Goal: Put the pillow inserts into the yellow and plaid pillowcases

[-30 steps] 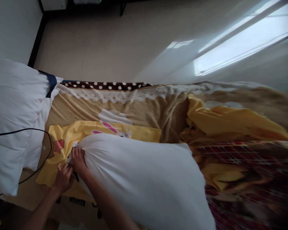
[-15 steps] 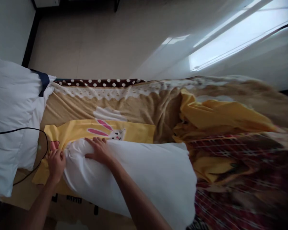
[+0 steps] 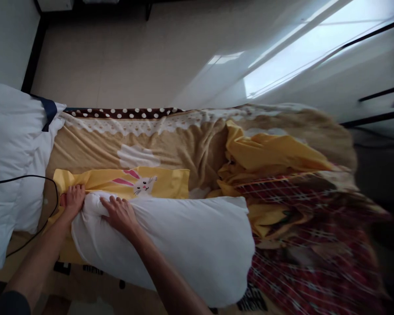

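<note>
A plump white pillow [image 3: 190,236] lies lengthwise on top of a yellow pillowcase [image 3: 170,181] printed with a rabbit face and pink ears. At the pillow's left end, my left hand [image 3: 74,200] has its fingers closed on the yellow cloth, close beside the bunched white corner. My right hand [image 3: 121,215] rests on the pillow near that corner, thumb and fingers apart and bent over its upper edge. Much of the pillowcase is hidden beneath the pillow.
White bedding [image 3: 13,175] with a dark blue band is piled at left, a black cable [image 3: 36,176] across it. A tan patterned blanket [image 3: 177,148] covers the bed. Crumpled yellow cloth [image 3: 269,151] and a red checked cloth [image 3: 315,245] lie right. Beyond is the floor [image 3: 124,61].
My left hand has moved up the yellow cloth slightly. My right hand remains on the pillow's left end. The view has shifted, so most things appear further left.
</note>
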Tool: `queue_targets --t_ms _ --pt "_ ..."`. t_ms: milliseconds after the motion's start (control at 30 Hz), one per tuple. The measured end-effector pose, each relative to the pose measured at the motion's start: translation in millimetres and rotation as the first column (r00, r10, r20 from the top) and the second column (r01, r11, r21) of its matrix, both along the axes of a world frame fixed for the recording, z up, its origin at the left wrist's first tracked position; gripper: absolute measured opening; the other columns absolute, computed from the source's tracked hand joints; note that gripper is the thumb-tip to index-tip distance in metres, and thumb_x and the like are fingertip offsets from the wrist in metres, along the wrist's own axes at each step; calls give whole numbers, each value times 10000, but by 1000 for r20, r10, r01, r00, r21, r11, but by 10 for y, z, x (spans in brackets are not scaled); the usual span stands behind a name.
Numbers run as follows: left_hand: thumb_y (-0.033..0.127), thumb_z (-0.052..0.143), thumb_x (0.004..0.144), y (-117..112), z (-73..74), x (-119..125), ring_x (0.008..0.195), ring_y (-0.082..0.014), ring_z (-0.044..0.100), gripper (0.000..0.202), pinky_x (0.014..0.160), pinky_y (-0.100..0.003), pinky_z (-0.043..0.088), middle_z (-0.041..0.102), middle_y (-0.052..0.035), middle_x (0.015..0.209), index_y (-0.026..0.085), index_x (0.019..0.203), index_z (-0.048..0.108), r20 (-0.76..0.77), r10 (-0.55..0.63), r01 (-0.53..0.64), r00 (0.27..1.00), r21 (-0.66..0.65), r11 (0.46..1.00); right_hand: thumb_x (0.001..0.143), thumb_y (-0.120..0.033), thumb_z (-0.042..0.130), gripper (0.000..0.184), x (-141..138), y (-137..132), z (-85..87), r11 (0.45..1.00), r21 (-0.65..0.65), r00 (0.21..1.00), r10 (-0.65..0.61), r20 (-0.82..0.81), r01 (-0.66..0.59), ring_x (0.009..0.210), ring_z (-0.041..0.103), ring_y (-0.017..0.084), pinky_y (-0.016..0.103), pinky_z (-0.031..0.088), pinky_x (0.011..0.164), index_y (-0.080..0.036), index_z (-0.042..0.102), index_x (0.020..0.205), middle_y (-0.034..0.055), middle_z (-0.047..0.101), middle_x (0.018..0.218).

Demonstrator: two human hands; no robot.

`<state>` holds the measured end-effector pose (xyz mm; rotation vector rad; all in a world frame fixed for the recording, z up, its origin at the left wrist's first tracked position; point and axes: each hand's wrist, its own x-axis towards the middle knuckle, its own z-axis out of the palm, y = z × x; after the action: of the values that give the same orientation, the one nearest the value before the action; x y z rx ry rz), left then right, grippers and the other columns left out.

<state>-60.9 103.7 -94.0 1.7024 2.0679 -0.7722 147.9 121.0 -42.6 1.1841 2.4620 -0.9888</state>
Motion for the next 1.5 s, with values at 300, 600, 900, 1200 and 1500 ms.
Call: queue_targets --t_ms 300,600,900,1200,1500 --pt "214 386 953 -180 197 -243 1061 -284 651 319 898 -389 480 694 -157 1124 147 1118 651 -3 19 -19 1000 -130 991 816 -408 700 845 -27 -45 -45 996 -48 997 -80 18 81 1064 635 319 431 456 888 -138 317 1519 151 677 1205" --pt "134 449 899 133 323 194 930 -256 657 240 742 -324 457 714 -132 999 158 1019 656 126 -26 3 992 176 984 894 -218 528 490 -61 -166 69 1000 -25 999 -9 -42 8 983 672 264 390 432 834 -273 513 1382 80 731 1081" --pt "98 501 854 -104 376 736 937 -227 632 203 845 -319 450 693 -84 909 190 934 663 243 -144 28 959 427 904 961 -193 483 307 -152 35 -366 971 176 980 -138 -143 162 1178 574 240 436 368 1038 -202 650 1219 118 684 1249" --pt "122 465 867 -545 37 458 1065 -268 598 243 935 -387 454 678 -115 1051 177 1057 606 197 130 -184 972 283 941 979 -227 430 520 402 -1083 -95 944 260 934 -108 -340 204 1475 319 242 470 287 1175 -193 403 1497 129 455 1532" --pt "277 467 916 -662 148 225 1091 -267 582 167 1065 -422 392 661 -121 1008 190 955 605 315 171 -307 934 456 835 889 -21 434 742 424 -1757 -709 996 30 949 91 -301 -86 1430 401 159 392 418 1098 -300 262 1555 21 400 1572"
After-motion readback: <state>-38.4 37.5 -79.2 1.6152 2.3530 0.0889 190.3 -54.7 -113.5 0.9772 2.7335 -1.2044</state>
